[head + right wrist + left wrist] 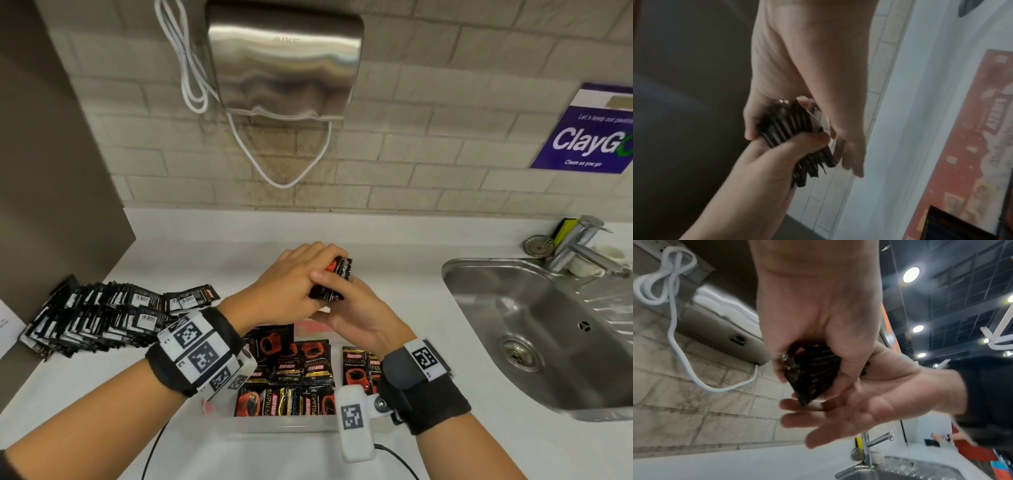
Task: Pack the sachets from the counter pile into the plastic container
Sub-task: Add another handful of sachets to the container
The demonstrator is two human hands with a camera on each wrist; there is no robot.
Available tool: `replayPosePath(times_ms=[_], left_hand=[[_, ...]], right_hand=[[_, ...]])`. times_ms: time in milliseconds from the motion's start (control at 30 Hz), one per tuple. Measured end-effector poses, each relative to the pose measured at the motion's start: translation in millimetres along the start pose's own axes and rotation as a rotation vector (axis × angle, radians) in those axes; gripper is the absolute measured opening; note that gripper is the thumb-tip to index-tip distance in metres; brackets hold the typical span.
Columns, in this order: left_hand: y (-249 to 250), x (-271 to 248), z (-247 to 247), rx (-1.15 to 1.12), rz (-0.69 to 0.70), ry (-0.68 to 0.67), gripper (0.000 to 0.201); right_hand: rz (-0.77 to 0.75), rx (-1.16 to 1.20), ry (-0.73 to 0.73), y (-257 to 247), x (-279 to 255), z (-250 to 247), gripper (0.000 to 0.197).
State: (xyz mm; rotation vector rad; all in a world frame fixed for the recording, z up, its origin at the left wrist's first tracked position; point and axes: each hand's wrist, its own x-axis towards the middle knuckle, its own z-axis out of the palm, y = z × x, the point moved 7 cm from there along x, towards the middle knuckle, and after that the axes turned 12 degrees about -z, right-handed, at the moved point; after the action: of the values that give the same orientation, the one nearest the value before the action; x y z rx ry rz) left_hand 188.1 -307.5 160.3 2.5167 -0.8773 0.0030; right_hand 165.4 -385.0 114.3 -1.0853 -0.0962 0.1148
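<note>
A bundle of black sachets point(337, 274) is held above the counter behind the clear plastic container point(281, 426). My left hand point(291, 277) grips it from the left and above, thumb and fingers curled round the stack point(813, 374). My right hand point(352, 308) holds the same bundle point(793, 129) from below, thumb across it and fingers stretched underneath. Several black and red sachets point(294, 370) lie packed in rows inside the container. The counter pile point(102, 315) of sachets spreads out at the left, against a dark panel.
A steel sink point(548, 325) with a faucet point(582, 246) lies to the right. A metal hand dryer point(284, 61) with a hanging white cable point(284, 178) is on the brick wall behind. A black cable point(394, 455) runs along the counter's near edge.
</note>
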Motion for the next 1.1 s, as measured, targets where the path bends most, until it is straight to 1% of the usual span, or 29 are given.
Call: replayPosePath(times_ms=[67, 100, 200, 267, 367, 467, 533, 600, 667, 733, 800, 933, 1000, 1100], left_hand=[[-7.6, -0.1, -1.2, 0.075, -0.027, 0.055, 0.063], [-9.8, 0.3, -0.3, 0.089, -0.033, 0.058, 0.063], [-12.9, 0.7, 6.1, 0.066, -0.035, 0.015, 0.068], [-16.1, 0.2, 6.6, 0.024, -0.05, 0.02, 0.072], [-18.6, -1.6, 9.4, -0.005, -0.06, 0.01, 0.07], [-21.5, -4.8, 15.7, -0.031, -0.07, -0.087, 0.07], [-24.2, -8.7, 19.2, -0.077, -0.089, -0.198, 0.073], [-27.9, -13.5, 20.2, -0.122, -0.139, -0.308, 0.078], [-33.5, -15.9, 17.3, -0.138, -0.19, -0.364, 0.071], [-38.7, -17.2, 11.6, -0.093, -0.211, -0.365, 0.059], [-44.5, -19.7, 7.8, -0.084, -0.232, -0.376, 0.053], [-56.1, -28.5, 12.2, -0.097, -0.298, -0.428, 0.051], [-60.2, -33.0, 17.5, -0.051, -0.294, -0.414, 0.046], [-67.1, -42.6, 26.4, -0.055, -0.312, -0.4, 0.042]], right_hand=[[-0.054, -0.086, -0.021, -2.2, 4.8, -1.4, 0.023], [-0.066, -0.101, -0.04, -1.7, 5.1, -1.2, 0.023], [-0.048, -0.086, -0.072, 4.4, 5.7, -1.5, 0.019], [-0.029, -0.073, -0.069, 8.7, 2.9, -3.2, 0.017], [-0.019, -0.11, -0.051, 12.5, 0.3, -7.0, 0.017], [-0.004, -0.144, -0.049, 18.9, -1.1, -9.1, 0.02], [0.001, -0.172, -0.038, 21.0, -1.5, -11.4, 0.02], [0.002, -0.203, -0.048, 21.6, -1.7, -13.6, 0.021], [0.007, -0.18, -0.075, 23.4, -2.6, -14.1, 0.024], [0.013, -0.133, -0.085, 25.1, -3.1, -13.5, 0.03], [0.016, -0.147, -0.074, 28.2, -3.4, -12.0, 0.032], [0.057, -0.217, -0.058, 42.8, -4.7, -4.9, 0.04], [0.087, -0.249, -0.052, 51.8, -4.6, -4.4, 0.042], [0.133, -0.309, -0.056, 63.1, -4.3, -6.8, 0.04]])
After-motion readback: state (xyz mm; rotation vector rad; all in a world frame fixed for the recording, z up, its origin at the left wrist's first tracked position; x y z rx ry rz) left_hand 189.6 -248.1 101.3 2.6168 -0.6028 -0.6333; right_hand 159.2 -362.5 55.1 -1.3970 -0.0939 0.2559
